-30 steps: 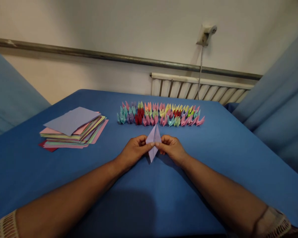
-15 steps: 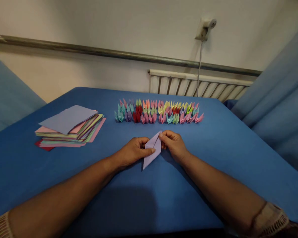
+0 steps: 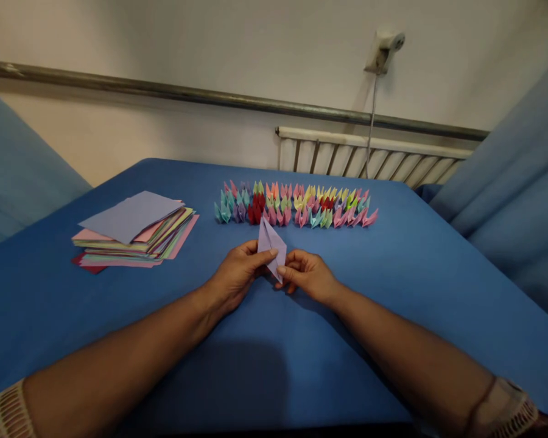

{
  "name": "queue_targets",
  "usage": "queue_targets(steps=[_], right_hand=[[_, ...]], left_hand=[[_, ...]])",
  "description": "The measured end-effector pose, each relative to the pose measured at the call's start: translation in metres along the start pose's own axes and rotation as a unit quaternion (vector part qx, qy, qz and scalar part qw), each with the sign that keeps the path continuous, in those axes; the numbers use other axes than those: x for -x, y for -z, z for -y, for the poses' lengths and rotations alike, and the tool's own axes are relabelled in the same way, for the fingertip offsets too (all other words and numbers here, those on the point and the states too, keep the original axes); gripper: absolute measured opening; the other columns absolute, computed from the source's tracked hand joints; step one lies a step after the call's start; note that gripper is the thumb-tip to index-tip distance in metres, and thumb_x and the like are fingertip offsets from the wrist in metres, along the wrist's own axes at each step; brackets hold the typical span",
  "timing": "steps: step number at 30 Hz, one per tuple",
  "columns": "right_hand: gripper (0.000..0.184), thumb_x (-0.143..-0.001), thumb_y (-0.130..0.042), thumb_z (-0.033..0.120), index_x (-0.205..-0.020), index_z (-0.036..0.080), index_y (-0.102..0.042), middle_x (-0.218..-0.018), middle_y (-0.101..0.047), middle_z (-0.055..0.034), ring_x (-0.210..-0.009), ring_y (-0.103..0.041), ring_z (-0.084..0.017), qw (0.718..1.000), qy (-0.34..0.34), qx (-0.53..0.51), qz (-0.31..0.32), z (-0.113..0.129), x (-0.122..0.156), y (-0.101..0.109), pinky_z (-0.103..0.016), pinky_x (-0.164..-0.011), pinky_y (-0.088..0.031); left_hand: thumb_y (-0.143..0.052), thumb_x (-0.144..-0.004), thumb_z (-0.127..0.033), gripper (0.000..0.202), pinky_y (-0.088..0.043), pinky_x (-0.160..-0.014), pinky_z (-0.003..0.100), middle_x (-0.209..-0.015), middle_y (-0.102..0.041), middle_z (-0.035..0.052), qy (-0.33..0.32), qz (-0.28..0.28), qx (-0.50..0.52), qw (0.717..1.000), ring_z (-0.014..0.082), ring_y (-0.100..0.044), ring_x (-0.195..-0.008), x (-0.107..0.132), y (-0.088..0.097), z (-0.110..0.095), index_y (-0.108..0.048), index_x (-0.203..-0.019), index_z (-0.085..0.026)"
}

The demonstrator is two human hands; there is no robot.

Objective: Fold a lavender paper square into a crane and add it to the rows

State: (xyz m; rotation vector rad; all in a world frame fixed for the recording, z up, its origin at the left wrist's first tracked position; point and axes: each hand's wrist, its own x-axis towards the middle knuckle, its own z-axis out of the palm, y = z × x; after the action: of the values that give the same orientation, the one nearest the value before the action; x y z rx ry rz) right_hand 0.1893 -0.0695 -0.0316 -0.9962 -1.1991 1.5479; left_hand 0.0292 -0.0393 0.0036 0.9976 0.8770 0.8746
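A folded lavender origami paper point(image 3: 270, 241), long and diamond-shaped with a slit down its upper part, is held between my two hands above the table. My left hand point(image 3: 243, 266) grips its left side, the thumb lying across the front. With thumb and fingers, my right hand point(image 3: 308, 275) pinches the lower right tip. The paper's upper point leans slightly left and overlaps the front row of folded paper cranes point(image 3: 301, 216), which stand in several colours just beyond my hands.
A blue-covered table point(image 3: 365, 340) spreads beneath everything. To the left lies a stack of coloured paper sheets point(image 3: 132, 219). Behind the table are a wall pipe point(image 3: 210, 95), a radiator point(image 3: 347, 152) and a plugged-in socket point(image 3: 379, 53). Blue curtains point(image 3: 520, 158) hang at both sides.
The folded paper has turned so its upper point now leans left instead of right. My right hand has moved from the upper tip down to the lower one; my left hand still grips it.
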Motion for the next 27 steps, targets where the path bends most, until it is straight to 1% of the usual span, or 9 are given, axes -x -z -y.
queue_targets(steps=[3,7,9,12,16,19,23,25,27], right_hand=[[0.043,-0.064,-0.079,0.049,-0.084,0.018,-0.056,-0.07,-0.069,0.0003,-0.059,-0.068,-0.015,1.0,-0.007,-0.015,-0.007,-0.001,-0.002,0.0,-0.02,-0.047,-0.046],[0.039,-0.067,-0.077,0.049,-0.079,0.017,-0.057,-0.062,-0.066,0.0018,-0.051,-0.063,-0.012,0.999,0.004,-0.01,-0.036,0.001,-0.003,0.0,-0.021,-0.045,-0.046],[0.039,-0.07,-0.074,0.051,-0.082,0.017,-0.059,-0.062,-0.066,0.0013,-0.051,-0.063,-0.012,0.999,0.008,-0.016,-0.043,0.003,-0.002,-0.002,-0.022,-0.045,-0.047],[0.04,-0.067,-0.076,0.048,-0.087,0.018,-0.059,-0.069,-0.068,0.0,-0.057,-0.066,-0.014,0.999,0.012,-0.025,-0.042,0.002,-0.001,-0.006,-0.021,-0.045,-0.046],[0.034,-0.066,-0.077,0.042,-0.079,0.018,-0.057,-0.065,-0.066,0.0013,-0.051,-0.063,-0.012,0.998,0.002,-0.007,-0.057,-0.003,-0.002,-0.008,-0.02,-0.043,-0.043],[0.029,-0.068,-0.074,0.041,-0.074,0.017,-0.058,-0.059,-0.062,0.0034,-0.044,-0.056,-0.009,0.998,-0.004,0.019,-0.067,-0.002,-0.003,-0.003,-0.02,-0.042,-0.041],[0.024,-0.07,-0.071,0.038,-0.071,0.017,-0.06,-0.058,-0.062,0.0031,-0.041,-0.051,-0.007,0.998,-0.015,0.057,-0.036,0.005,-0.005,0.008,-0.019,-0.041,-0.037],[0.021,-0.071,-0.071,0.036,-0.073,0.017,-0.061,-0.057,-0.062,0.0034,-0.041,-0.049,-0.007,0.996,-0.025,0.072,-0.054,0.007,-0.007,0.014,-0.018,-0.04,-0.034],[0.018,-0.071,-0.07,0.033,-0.074,0.018,-0.06,-0.056,-0.061,0.0041,-0.04,-0.048,-0.007,0.991,-0.027,0.085,-0.098,0.007,-0.01,0.02,-0.019,-0.039,-0.032]], left_hand=[[-0.076,-0.072,-0.028,0.023,-0.05,-0.058,0.029,-0.076,-0.068,0.0051,0.012,0.006,-0.002,1.0,0.0162,-0.062,-0.061,0.001,-0.001,0.001,-0.066,-0.086,-0.012],[-0.076,-0.072,-0.026,0.023,-0.051,-0.062,0.03,-0.08,-0.068,0.0052,0.017,0.009,0.001,1.0,0.016,-0.062,-0.065,0.001,0.0,0.002,-0.066,-0.088,-0.013],[-0.077,-0.07,-0.025,0.024,-0.05,-0.064,0.027,-0.081,-0.068,0.0047,0.012,-0.005,0.004,1.0,0.0144,-0.062,-0.067,0.0,0.001,0.002,-0.067,-0.088,-0.013],[-0.078,-0.069,-0.024,0.024,-0.046,-0.063,0.024,-0.081,-0.068,0.0038,0.003,-0.024,0.008,1.0,0.0115,-0.059,-0.066,0.0,0.002,0.004,-0.068,-0.087,-0.012],[-0.079,-0.066,-0.025,0.025,-0.043,-0.058,0.023,-0.075,-0.066,0.003,0.004,-0.031,-0.005,1.0,0.0103,-0.056,-0.06,0.0,0.0,0.005,-0.067,-0.084,-0.011],[-0.08,-0.065,-0.025,0.028,-0.043,-0.058,0.024,-0.076,-0.067,0.0033,0.002,-0.04,-0.01,0.999,0.0117,-0.058,-0.061,-0.001,0.001,0.004,-0.067,-0.085,-0.011],[-0.08,-0.065,-0.03,0.03,-0.046,-0.062,0.026,-0.074,-0.067,0.0037,-0.019,-0.069,-0.033,0.997,0.0147,-0.061,-0.064,-0.006,0.007,-0.001,-0.064,-0.084,-0.013],[-0.079,-0.064,-0.032,0.029,-0.044,-0.058,0.024,-0.067,-0.064,0.0014,-0.028,-0.081,-0.07,0.994,0.0123,-0.057,-0.058,-0.01,0.011,-0.004,-0.063,-0.079,-0.013],[-0.078,-0.064,-0.034,0.028,-0.04,-0.053,0.023,-0.063,-0.062,0.0003,-0.021,-0.082,-0.126,0.988,0.0101,-0.052,-0.052,-0.014,0.015,-0.006,-0.063,-0.074,-0.014]])
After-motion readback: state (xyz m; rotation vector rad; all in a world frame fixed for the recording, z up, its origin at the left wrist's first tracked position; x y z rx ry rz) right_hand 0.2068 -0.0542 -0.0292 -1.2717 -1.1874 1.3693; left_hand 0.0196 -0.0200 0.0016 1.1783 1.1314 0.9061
